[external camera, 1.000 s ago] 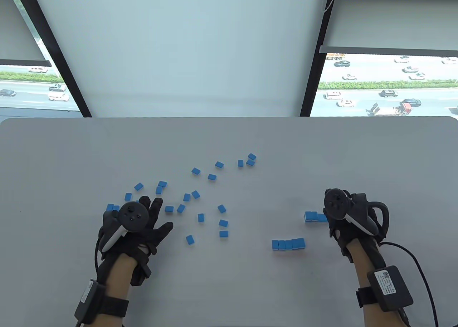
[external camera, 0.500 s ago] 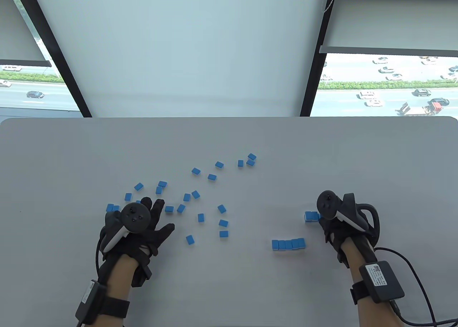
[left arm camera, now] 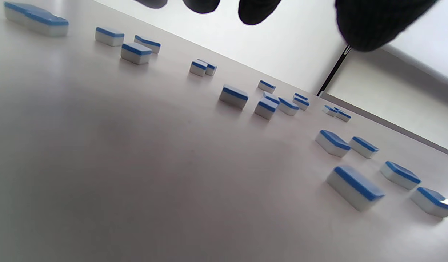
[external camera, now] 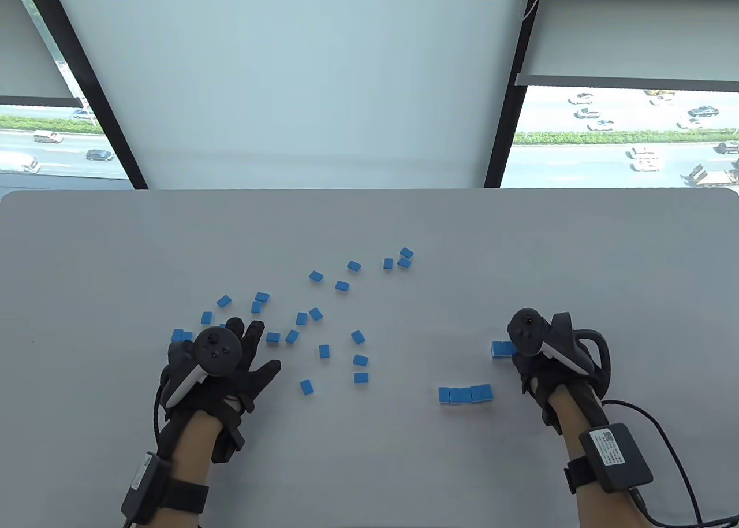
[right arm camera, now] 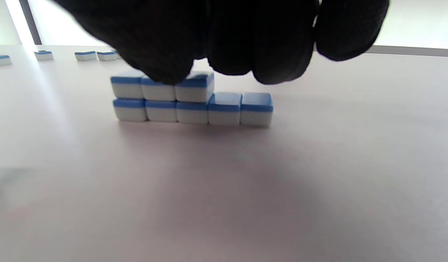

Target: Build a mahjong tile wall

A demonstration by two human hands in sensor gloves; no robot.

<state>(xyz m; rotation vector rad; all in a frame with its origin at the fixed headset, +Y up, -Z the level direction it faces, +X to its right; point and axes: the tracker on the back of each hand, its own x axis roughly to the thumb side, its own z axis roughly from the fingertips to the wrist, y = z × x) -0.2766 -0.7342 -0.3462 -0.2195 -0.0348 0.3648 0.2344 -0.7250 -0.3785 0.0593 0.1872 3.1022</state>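
Fingers [right arm camera: 166, 54] on upper tiles [right arm camera: 162, 85].

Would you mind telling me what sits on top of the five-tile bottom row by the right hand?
Three tiles sit on the bottom row, over its left three; the other two are bare. The right hand covers part of their tops, so contact is unclear.

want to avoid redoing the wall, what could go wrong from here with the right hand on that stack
1. The right hand presses on the upper row, which covers only three of the five tiles in the lower row; a sideways nudge may slide it off.
2. The near row lies close by; the withdrawing hand could clip it.
3. The left hand sits among loose tiles and might scatter them.
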